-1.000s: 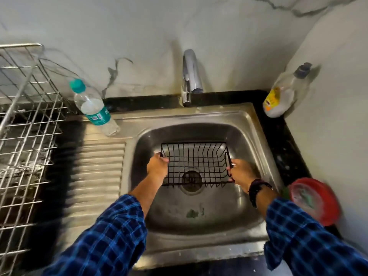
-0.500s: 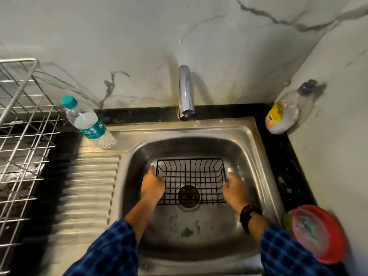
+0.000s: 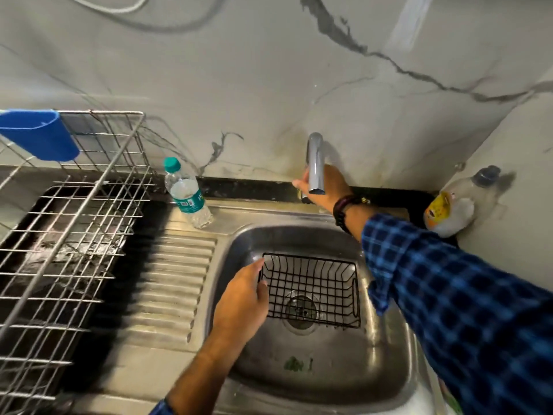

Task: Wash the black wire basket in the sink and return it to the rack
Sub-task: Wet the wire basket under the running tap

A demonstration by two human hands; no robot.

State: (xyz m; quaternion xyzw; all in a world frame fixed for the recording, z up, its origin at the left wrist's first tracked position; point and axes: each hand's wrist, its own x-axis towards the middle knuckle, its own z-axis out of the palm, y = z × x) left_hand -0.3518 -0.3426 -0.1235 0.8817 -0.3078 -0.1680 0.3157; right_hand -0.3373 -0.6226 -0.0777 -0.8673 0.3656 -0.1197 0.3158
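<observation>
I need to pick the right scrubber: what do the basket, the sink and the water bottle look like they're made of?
The black wire basket looks like thin metal wire with a dark, probably painted or coated finish. The sink appears to be brushed stainless steel: grey, with dull reflections and water marks. The water bottle looks like clear thin plastic, see-through, with a teal cap and label.

Left hand (image 3: 244, 301): forearm bare, extended forward and slightly right from the lower frame edge. Palm faces down, fingers (image 3: 254, 266) loosely curled, fingertips at the left rim of the basket (image 3: 311, 287); a closed grasp cannot be confirmed.

Right hand (image 3: 324, 188): arm in a blue checked sleeve, reaching up and left from the right frame edge. Dark band on the wrist. Fingers close around the tap (image 3: 315, 166) base, behind the spout.
</observation>
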